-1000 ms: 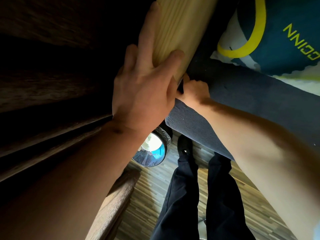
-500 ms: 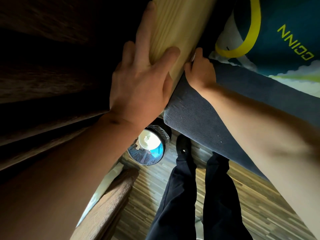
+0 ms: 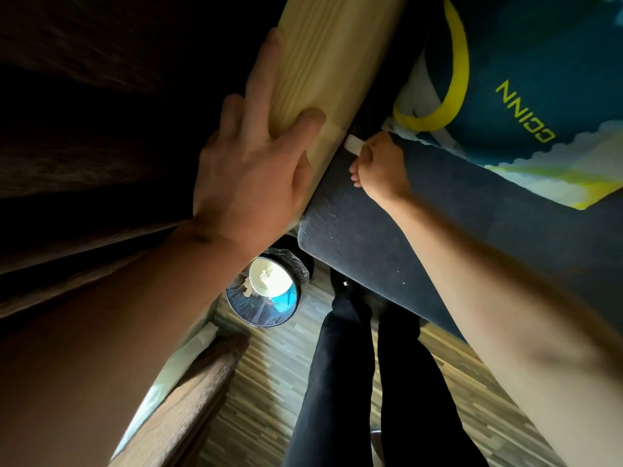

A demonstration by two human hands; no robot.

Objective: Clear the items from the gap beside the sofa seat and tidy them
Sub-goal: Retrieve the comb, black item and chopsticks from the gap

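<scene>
Dim room, wood-strip floor below. A small white item protrudes from the gap, pinched at my right hand fingertips. My left hand lies spread on the wooden armrest. I should draw it straight out, then drop it in the bin below my left wrist.
</scene>
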